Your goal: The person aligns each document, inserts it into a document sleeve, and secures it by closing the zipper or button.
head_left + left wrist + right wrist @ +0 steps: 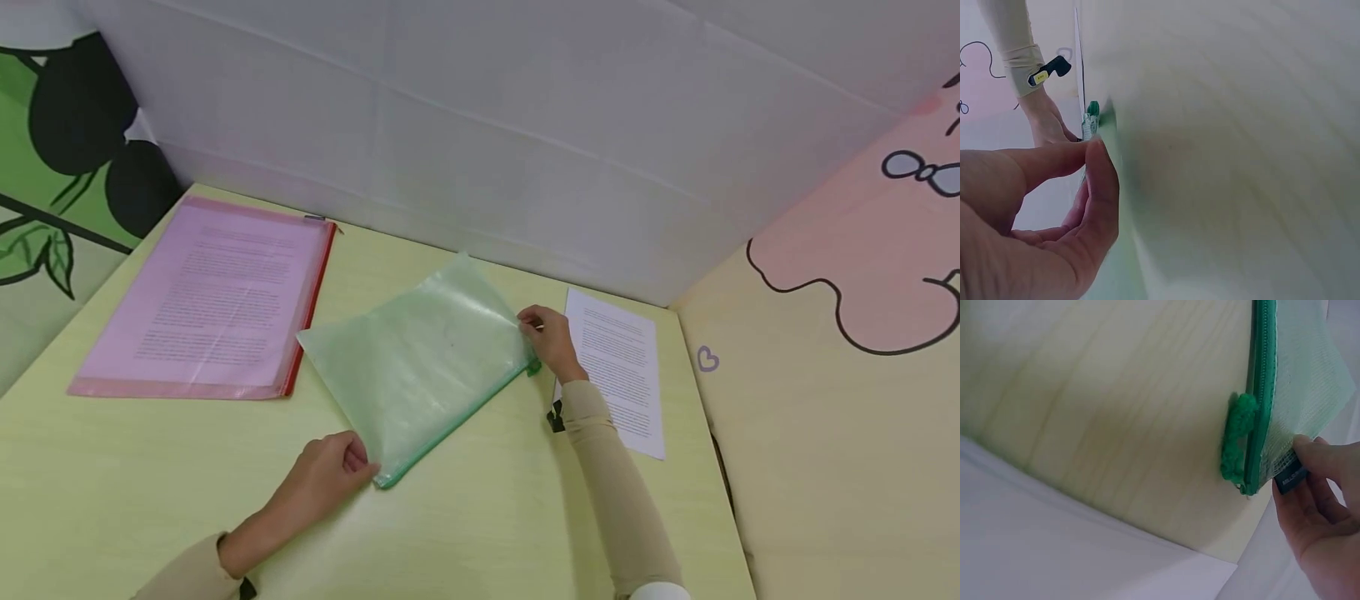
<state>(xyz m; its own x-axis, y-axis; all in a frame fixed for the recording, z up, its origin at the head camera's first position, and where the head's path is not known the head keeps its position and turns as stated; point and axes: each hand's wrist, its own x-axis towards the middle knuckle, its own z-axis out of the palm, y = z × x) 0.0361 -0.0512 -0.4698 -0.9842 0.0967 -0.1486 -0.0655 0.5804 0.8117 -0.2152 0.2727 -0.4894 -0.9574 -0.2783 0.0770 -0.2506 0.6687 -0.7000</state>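
A translucent green zip file bag [427, 358] lies slanted between both hands, its green zipper edge [457, 423] toward the person. At its near left corner, my left hand [326, 471] pinches the bag between thumb and forefinger. My right hand [550, 340] pinches the right edge, next to a small dark label [1291, 475]. From the zipper's right end hangs a fuzzy green pull [1238, 437]. In the right wrist view the zipper [1264, 375] runs up from that corner. The bag looks flat, with no pages showing inside.
On the left lies a pink zip bag [180, 379] with a red zipper [309, 312] and a printed sheet [225, 292] inside. Another printed sheet [618, 367] lies to the right, partly under the right forearm. A white panel [465, 125] stands along the table's far edge.
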